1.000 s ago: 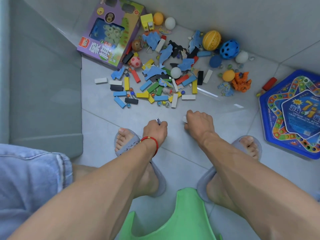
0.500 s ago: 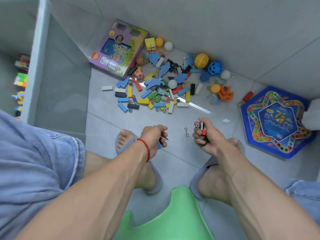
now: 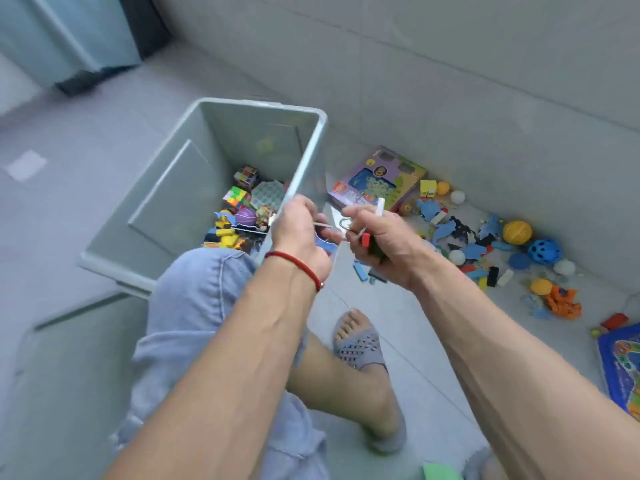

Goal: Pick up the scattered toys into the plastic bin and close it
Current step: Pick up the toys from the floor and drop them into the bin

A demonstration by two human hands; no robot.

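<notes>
Holding: small blocks and a metal ring are gripped in the right hand [image 3: 375, 239]; a blue piece is pinched in the left hand [image 3: 301, 230].
Bin: the plastic bin [image 3: 308, 157] stands open, just left of both hands.
Handling: pieces judged light, stiff, easily spilled; a cupped grip is advised.

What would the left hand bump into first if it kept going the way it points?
Probably the rim of the plastic bin: the left hand, gripping small pieces, sits right beside that edge. Depth is hard to judge.
</notes>
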